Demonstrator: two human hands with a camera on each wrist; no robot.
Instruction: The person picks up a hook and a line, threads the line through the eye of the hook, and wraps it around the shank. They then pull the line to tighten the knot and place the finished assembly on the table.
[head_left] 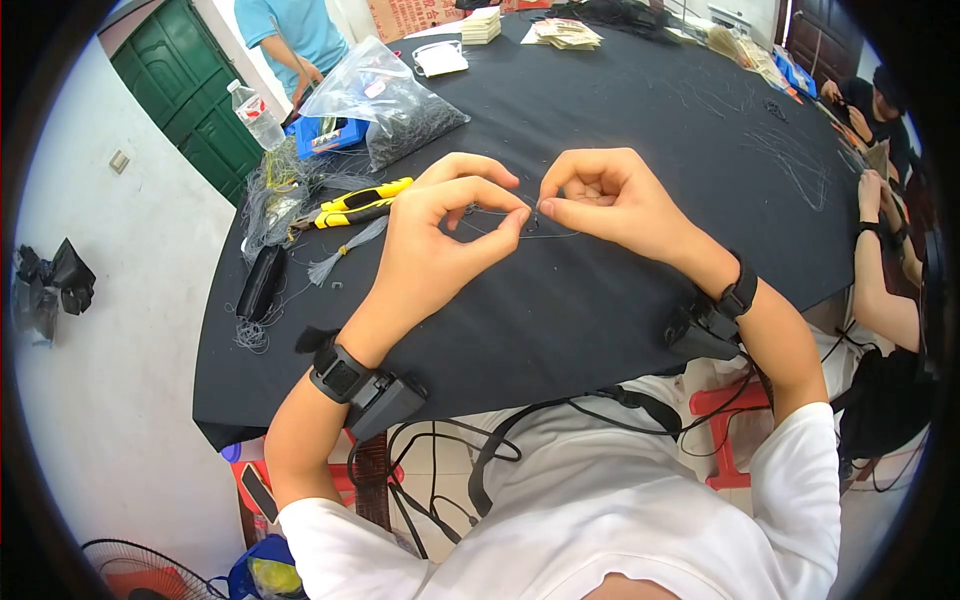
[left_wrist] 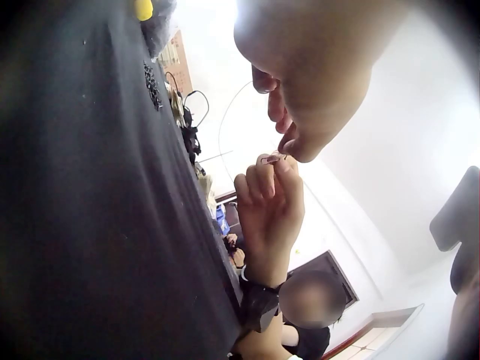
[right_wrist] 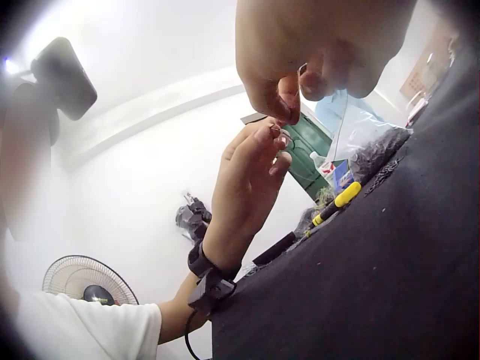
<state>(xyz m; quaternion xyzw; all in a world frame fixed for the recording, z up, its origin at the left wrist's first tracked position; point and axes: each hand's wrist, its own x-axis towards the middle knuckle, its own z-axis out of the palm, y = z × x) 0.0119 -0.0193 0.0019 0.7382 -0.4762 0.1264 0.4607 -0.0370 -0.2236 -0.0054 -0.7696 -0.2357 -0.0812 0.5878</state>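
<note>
Above the dark tablecloth, the left hand [head_left: 440, 225] pinches a thin line [head_left: 550, 236] between thumb and forefinger. Close on its right, the right hand [head_left: 625, 205] pinches at a tiny dark piece [head_left: 533, 222] on the same line, thumb against forefinger, other fingers curled. The fingertips nearly meet. In the left wrist view the left hand [left_wrist: 315, 82] is above the right hand [left_wrist: 270, 210]; the right wrist view shows the right hand [right_wrist: 315, 52] above the left hand [right_wrist: 247, 180]. The tiny piece's exact shape cannot be made out.
Yellow-black pliers [head_left: 360, 203], a grey thread tassel [head_left: 345, 252], a black case [head_left: 262, 283] and tangled thread [head_left: 280, 195] lie left. Behind are a bag of dark material [head_left: 400, 115], a bottle [head_left: 257, 117] and card stacks [head_left: 481, 26]. Other people are at the table's far left and right.
</note>
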